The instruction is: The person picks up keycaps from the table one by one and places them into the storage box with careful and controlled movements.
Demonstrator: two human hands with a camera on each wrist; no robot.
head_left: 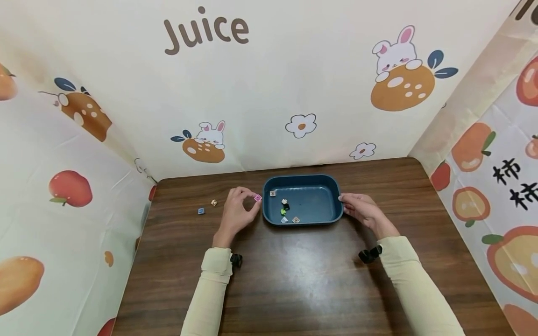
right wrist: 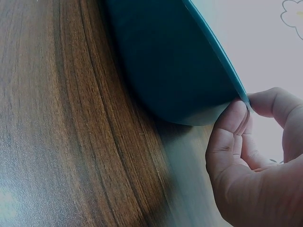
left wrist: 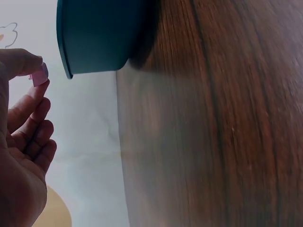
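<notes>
Between thumb and index finger, my left hand [head_left: 238, 210] pinches a small pink keycap [head_left: 258, 198] just outside the tray's left end. In the left wrist view the keycap [left wrist: 40, 75] sits at the fingertips, beside the tray's wall [left wrist: 94, 42]. My right hand [head_left: 364, 211] grips the right-end rim of the dark blue tray [head_left: 308, 224], thumb and fingers on either side of it, as the right wrist view also shows at the tray edge [right wrist: 218, 47]. Several small pieces lie in the tray's left half, among them a green piece [head_left: 283, 212] and a black piece [head_left: 286, 206].
Left of my left hand, a blue keycap [head_left: 201, 211] and a tan piece [head_left: 214, 202] lie on the brown wooden table [head_left: 294, 289]. A printed backdrop [head_left: 269, 93] rises behind the table and along both sides.
</notes>
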